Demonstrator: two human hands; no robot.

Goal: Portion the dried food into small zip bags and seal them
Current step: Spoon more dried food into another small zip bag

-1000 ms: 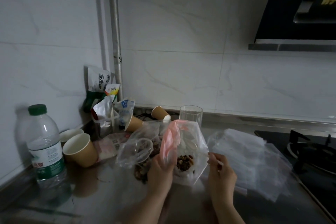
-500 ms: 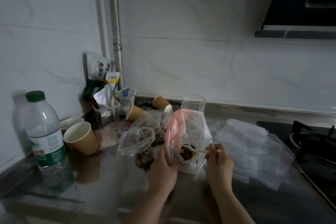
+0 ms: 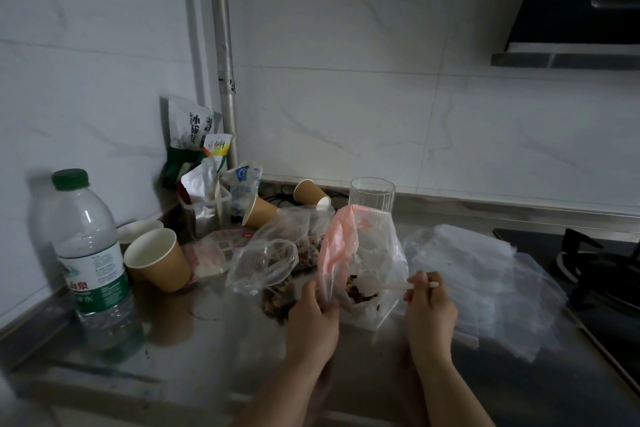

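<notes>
A clear plastic bag with a pink strip (image 3: 367,253) stands open on the steel counter (image 3: 214,350), with brown dried food (image 3: 353,289) at its bottom. My left hand (image 3: 313,319) grips the bag's left edge. My right hand (image 3: 427,308) pinches the handle of a white plastic spoon (image 3: 391,286), whose bowl reaches into the bag among the food. Just left, a small clear zip bag (image 3: 263,263) lies open with more dried food (image 3: 277,300) under it. A stack of empty zip bags (image 3: 485,281) lies to the right.
A water bottle (image 3: 91,260) stands at the left beside upright paper cups (image 3: 156,263). Snack packets (image 3: 201,163), two tipped paper cups (image 3: 263,211) and a glass (image 3: 372,192) sit at the back. A gas hob (image 3: 602,270) is at the right edge.
My right hand brought the spoon leftward into the bag, and its bowl now sits in the dried food. My left hand kept its hold on the bag's edge.
</notes>
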